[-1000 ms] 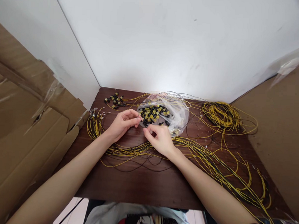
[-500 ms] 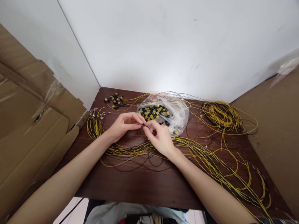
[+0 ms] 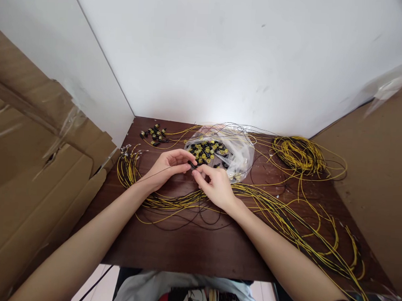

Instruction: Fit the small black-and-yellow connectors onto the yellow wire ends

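Note:
Over the middle of the table, my left hand (image 3: 169,167) and my right hand (image 3: 216,183) meet fingertip to fingertip. Between them is a small black connector piece (image 3: 192,165), pinched from both sides. A thin dark wire (image 3: 157,173) runs from my left fingertips back over the wrist. Just beyond the fingers lies a clear plastic bag (image 3: 242,159) with many black-and-yellow connectors (image 3: 207,150) in its mouth. Beneath both hands stretches a long bundle of yellow and black wires (image 3: 178,203). Fingertips partly hide the held piece.
Several finished-looking black-and-yellow pieces (image 3: 156,134) lie at the back left of the brown table (image 3: 189,248). A coiled wire bundle (image 3: 297,155) sits at the back right. Cardboard (image 3: 34,182) stands on the left, another cardboard panel (image 3: 379,155) on the right, a white wall (image 3: 206,56) behind.
The black piece has turned between my fingertips and shows more plainly. A thin dark wire now shows across my left hand and wrist. Both hands stay in nearly the same place.

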A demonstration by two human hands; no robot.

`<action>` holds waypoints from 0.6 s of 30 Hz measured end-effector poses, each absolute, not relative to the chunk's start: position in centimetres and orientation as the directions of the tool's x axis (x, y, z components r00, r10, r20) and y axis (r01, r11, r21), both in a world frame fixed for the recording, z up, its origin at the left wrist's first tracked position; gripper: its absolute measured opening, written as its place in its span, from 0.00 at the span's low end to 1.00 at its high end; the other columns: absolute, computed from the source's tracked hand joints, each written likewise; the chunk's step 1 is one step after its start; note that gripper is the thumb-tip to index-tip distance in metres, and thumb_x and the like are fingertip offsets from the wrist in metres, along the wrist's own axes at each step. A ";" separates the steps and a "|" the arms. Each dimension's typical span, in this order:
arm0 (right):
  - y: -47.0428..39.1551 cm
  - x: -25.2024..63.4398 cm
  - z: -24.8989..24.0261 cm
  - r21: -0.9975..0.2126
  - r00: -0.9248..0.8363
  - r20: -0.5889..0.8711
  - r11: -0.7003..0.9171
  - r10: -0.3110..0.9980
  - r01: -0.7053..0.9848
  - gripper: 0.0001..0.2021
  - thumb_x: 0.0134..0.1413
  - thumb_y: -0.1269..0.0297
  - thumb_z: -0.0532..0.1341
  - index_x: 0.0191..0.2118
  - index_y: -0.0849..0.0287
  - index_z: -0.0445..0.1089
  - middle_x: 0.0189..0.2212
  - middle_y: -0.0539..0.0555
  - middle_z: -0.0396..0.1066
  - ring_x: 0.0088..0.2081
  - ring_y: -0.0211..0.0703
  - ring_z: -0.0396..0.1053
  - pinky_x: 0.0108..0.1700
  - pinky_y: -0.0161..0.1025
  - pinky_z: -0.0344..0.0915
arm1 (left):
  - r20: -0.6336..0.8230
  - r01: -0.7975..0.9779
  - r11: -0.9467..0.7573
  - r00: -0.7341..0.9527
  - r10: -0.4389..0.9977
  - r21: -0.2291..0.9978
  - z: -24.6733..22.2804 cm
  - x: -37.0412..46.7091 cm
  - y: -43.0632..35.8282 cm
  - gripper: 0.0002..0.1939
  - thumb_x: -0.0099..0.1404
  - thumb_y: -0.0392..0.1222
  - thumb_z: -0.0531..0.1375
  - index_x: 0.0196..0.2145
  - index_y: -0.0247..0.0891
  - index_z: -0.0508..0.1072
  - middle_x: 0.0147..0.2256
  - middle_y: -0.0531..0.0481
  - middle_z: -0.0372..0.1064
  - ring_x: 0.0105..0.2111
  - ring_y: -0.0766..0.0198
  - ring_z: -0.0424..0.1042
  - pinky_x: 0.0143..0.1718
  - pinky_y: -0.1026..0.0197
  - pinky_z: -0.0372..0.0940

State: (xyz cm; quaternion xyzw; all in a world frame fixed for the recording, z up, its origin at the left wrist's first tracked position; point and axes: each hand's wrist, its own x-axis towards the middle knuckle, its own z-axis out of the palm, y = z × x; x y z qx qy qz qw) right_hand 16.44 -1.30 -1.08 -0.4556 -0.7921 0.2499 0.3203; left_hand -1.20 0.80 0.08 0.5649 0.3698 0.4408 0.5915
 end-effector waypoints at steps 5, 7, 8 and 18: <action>-1.3 16.5 -1.0 -0.697 -0.377 0.278 0.456 0.883 0.554 0.14 0.61 0.61 0.51 0.30 0.59 0.69 0.18 0.47 0.65 0.20 0.32 0.59 0.26 0.30 0.51 | 0.024 -0.065 -0.003 0.325 0.946 0.998 0.0 -1.1 0.9 0.10 0.54 0.38 0.65 0.36 0.35 0.76 0.35 0.47 0.73 0.31 0.67 0.68 0.33 0.66 0.63; -1.3 16.4 -0.9 -0.693 -0.380 0.275 0.456 0.883 0.558 0.14 0.61 0.62 0.51 0.28 0.60 0.68 0.18 0.47 0.65 0.20 0.32 0.59 0.26 0.30 0.50 | 0.011 -0.054 0.006 0.317 0.948 0.999 0.0 -1.1 0.9 0.10 0.53 0.38 0.65 0.36 0.35 0.76 0.35 0.47 0.74 0.31 0.67 0.68 0.33 0.66 0.63; -1.3 16.4 -0.9 -0.688 -0.384 0.277 0.460 0.881 0.561 0.15 0.61 0.62 0.51 0.26 0.60 0.68 0.17 0.47 0.64 0.19 0.32 0.58 0.26 0.30 0.50 | 0.006 -0.047 0.009 0.311 0.950 0.999 0.1 -1.1 0.9 0.11 0.53 0.38 0.65 0.36 0.35 0.77 0.34 0.47 0.74 0.31 0.67 0.68 0.33 0.66 0.63; -1.3 16.3 -0.9 -0.694 -0.367 0.322 0.481 0.873 0.536 0.15 0.52 0.68 0.55 0.16 0.61 0.59 0.13 0.45 0.56 0.17 0.30 0.53 0.24 0.31 0.48 | 0.010 -0.063 0.009 0.298 0.954 0.998 0.0 -1.2 0.9 0.11 0.52 0.37 0.66 0.35 0.33 0.76 0.34 0.47 0.73 0.31 0.67 0.68 0.33 0.66 0.63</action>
